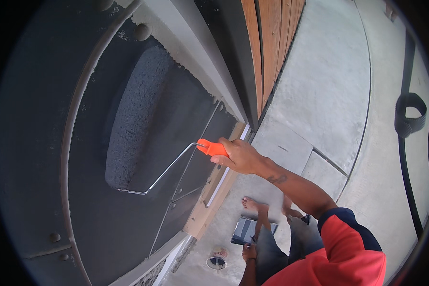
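My right hand is wrapped around the orange handle of a paint roller, arm stretched out to the left. The roller's bent metal frame leads to a long, fluffy sleeve coated in dark grey paint. This sleeve lies along a dark grey panelled wall with raised strips and round studs; whether it presses on the wall is hard to tell. Low beside my thigh, my left hand is curled closed, and what it may hold is too small to make out. A paint tray with dark grey paint is just beyond it.
A paint bucket stands on the concrete floor left of my left hand. Light wooden trim runs along the wall's edge. Orange-brown wooden boards rise at the top. A black strap hangs at the right.
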`<move>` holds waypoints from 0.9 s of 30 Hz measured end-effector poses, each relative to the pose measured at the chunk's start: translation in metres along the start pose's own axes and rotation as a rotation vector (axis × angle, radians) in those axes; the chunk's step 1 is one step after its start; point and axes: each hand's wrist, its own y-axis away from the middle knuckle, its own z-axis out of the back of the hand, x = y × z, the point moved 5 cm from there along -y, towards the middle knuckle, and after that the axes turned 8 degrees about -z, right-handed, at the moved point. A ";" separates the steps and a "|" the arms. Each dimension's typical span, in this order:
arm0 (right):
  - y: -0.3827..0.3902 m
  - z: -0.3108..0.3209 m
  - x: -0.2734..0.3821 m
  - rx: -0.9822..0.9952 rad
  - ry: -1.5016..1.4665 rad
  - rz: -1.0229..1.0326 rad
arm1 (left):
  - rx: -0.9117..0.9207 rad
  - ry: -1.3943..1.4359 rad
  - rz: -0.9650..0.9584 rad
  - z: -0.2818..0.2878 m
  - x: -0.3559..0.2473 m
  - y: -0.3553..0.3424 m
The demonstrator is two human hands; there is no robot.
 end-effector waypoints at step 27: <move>-0.021 -0.001 0.088 0.005 -0.348 -0.021 | -0.009 0.052 0.073 -0.002 0.002 -0.007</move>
